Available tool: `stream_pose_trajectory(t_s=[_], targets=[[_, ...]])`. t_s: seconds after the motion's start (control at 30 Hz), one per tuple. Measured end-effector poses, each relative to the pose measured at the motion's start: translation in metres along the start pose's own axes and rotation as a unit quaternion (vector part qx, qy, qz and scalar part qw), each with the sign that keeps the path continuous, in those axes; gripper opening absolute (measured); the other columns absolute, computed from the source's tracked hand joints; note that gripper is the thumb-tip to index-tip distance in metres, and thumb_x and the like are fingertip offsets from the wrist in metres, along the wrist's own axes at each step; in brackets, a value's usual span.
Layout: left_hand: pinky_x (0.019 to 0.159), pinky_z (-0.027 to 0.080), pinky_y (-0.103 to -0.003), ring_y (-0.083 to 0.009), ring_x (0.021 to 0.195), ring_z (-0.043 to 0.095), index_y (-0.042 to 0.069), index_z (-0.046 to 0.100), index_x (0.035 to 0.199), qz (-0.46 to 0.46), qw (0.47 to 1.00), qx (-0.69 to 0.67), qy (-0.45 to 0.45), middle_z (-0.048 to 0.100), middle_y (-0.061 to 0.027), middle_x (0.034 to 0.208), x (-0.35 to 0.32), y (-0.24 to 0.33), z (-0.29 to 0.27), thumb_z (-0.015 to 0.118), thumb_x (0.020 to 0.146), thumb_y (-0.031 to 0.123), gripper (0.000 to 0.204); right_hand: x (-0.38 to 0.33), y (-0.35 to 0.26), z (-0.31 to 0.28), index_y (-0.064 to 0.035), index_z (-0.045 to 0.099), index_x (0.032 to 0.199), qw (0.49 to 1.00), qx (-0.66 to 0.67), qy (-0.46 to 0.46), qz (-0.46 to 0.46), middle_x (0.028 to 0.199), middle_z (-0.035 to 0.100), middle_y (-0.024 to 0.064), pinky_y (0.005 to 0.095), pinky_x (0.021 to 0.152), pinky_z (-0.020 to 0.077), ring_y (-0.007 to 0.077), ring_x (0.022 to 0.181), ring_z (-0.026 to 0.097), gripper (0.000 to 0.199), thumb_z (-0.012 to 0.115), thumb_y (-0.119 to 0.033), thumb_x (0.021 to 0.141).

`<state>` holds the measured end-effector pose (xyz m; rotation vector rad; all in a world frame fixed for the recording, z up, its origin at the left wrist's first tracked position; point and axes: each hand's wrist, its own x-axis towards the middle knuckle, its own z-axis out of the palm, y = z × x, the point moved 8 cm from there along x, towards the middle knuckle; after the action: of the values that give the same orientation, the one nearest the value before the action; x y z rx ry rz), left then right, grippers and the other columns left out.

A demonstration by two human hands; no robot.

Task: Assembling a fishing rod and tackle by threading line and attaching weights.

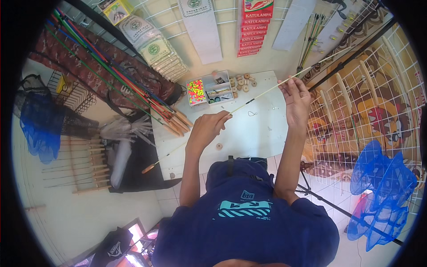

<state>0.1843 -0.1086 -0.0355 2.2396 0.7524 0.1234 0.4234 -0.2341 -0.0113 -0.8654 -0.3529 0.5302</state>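
light: bright — white tabletop (267, 133) washed pale | glare: lower left | edges: lines bowed — black rim

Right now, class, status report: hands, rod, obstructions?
Left hand, right hand: both pinching thin rod. Rod slanted above white table. Black pole near upper end; clearance unclear.

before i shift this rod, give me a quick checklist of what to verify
1. Left hand on the rod: ok, fingers pinch it.
2. Right hand on the rod: ok, fingertips hold it farther up.
3. Handle beyond the table's left edge: ok in this view.
4. No loose bits on the table: not ok, a dark loop and wooden ring lie there.
5. Rod tip off the black pole: cannot tell.
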Motion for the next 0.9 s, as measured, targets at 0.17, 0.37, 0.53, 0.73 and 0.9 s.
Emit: stream_pose_trajectory(t_s=[0.17, 0.37, 0.53, 0.73, 0.9], targets=[[0.06, 0.05, -0.033, -0.0184, 0.063, 0.068, 0.009, 0.069, 0.109, -0.02, 0.999, -0.036, 0.014, 0.068, -0.008, 0.071, -0.009, -0.002, 0.009, 0.049, 0.1, 0.027, 0.028, -0.003, 0.005, -0.002, 0.0018, 0.061, 0.104, 0.999, 0.039, 0.009, -0.004, 0.1, 0.067, 0.0103, 0.0355, 0.087, 0.0537, 0.0252, 0.092, 0.068, 0.015, 0.065, -0.008, 0.093], [0.061, 0.051, -0.031, -0.0182, 0.063, 0.068, 0.007, 0.069, 0.11, -0.015, 0.997, -0.053, 0.062, 0.068, -0.0096, 0.072, -0.015, -0.009, 0.015, 0.05, 0.1, 0.025, 0.028, -0.007, -0.003, -0.004, 0.0, 0.062, 0.104, 0.995, 0.084, 0.04, -0.031, 0.097, 0.067, 0.0086, 0.0355, 0.088, 0.0528, 0.0213, 0.091, 0.067, 0.015, 0.065, -0.009, 0.093], [0.062, 0.052, -0.03, -0.017, 0.065, 0.068, 0.005, 0.069, 0.11, -0.02, 0.994, -0.083, 0.066, 0.069, -0.0099, 0.075, -0.014, -0.014, 0.028, 0.051, 0.101, 0.023, 0.028, -0.007, -0.009, -0.013, -0.0005, 0.062, 0.104, 0.99, 0.101, 0.084, -0.045, 0.095, 0.066, 0.0078, 0.0358, 0.09, 0.0528, 0.0187, 0.09, 0.065, 0.014, 0.065, -0.01, 0.093], [0.065, 0.052, -0.03, -0.0169, 0.071, 0.066, 0.004, 0.069, 0.112, -0.022, 0.987, -0.128, 0.092, 0.07, -0.0123, 0.085, -0.011, -0.02, 0.031, 0.052, 0.1, 0.021, 0.027, 0.002, -0.02, -0.019, -0.0005, 0.061, 0.104, 0.986, 0.108, 0.096, -0.077, 0.097, 0.065, 0.0078, 0.0355, 0.09, 0.0527, 0.0182, 0.091, 0.065, 0.014, 0.065, -0.008, 0.093], [0.076, 0.051, -0.031, -0.0171, 0.078, 0.065, 0.001, 0.068, 0.114, -0.037, 0.98, -0.176, 0.084, 0.069, -0.0115, 0.086, -0.007, -0.022, 0.031, 0.05, 0.102, 0.024, 0.032, 0.009, -0.021, -0.015, 0.0003, 0.059, 0.109, 0.987, 0.111, 0.096, -0.067, 0.097, 0.065, 0.0082, 0.0347, 0.089, 0.0521, 0.0189, 0.092, 0.065, 0.019, 0.065, -0.007, 0.093]])
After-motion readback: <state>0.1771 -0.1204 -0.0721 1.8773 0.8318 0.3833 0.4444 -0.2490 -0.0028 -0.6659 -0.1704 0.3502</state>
